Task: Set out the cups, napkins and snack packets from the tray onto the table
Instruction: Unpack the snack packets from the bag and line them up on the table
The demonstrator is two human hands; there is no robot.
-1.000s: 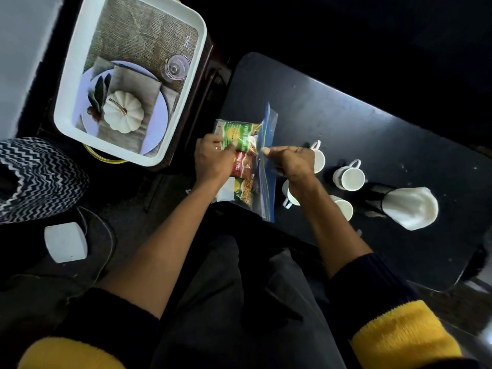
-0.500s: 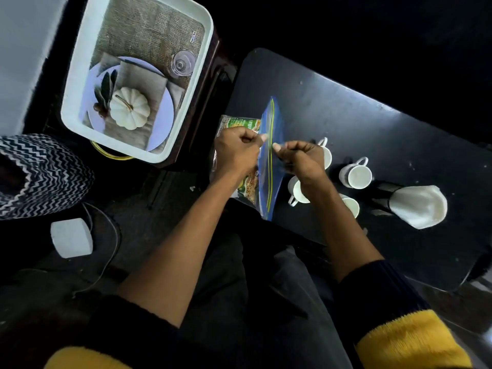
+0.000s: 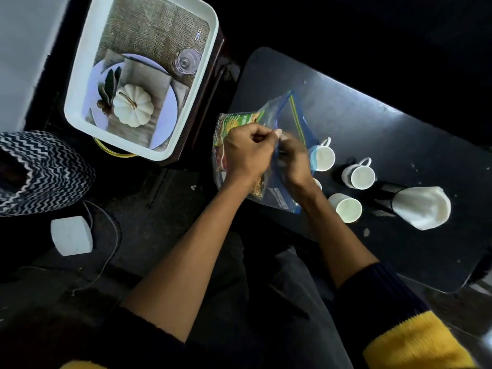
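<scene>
In the head view, both hands meet at the centre of the frame over the near edge of the dark surface (image 3: 372, 134). The left hand (image 3: 247, 153) has its grip closed, thumb and fingertips pinched on the mouth of a clear zip bag (image 3: 282, 115); the right hand (image 3: 295, 161) is closed on the opposite lip, partly seen through the plastic. That two-sided pinch looks meant to pull the seal apart so the contents can be taken out. The snack packets (image 3: 234, 122) are inside the bag, green and red wrappers showing at its left side beneath the left hand, so they are not yet set out.

Three white cups (image 3: 358, 177) stand in plain sight just right of the hands, with a fourth mostly hidden behind the right wrist; a pale folded napkin (image 3: 423, 207) lies further right. All sit clear of the bag, probably to leave room for the packets. The white tray (image 3: 207, 65) in the upper left has a printed place-setting picture on its floor, and I can see no loose cups or packets on it.

Against the earlier frames, the bag was upright and edge-on with its blue strip vertical; now it leans open toward the upper right, showing its broad face. The hands have drawn closer together and nearly touch. Cups and napkin keep the same arrangement.
</scene>
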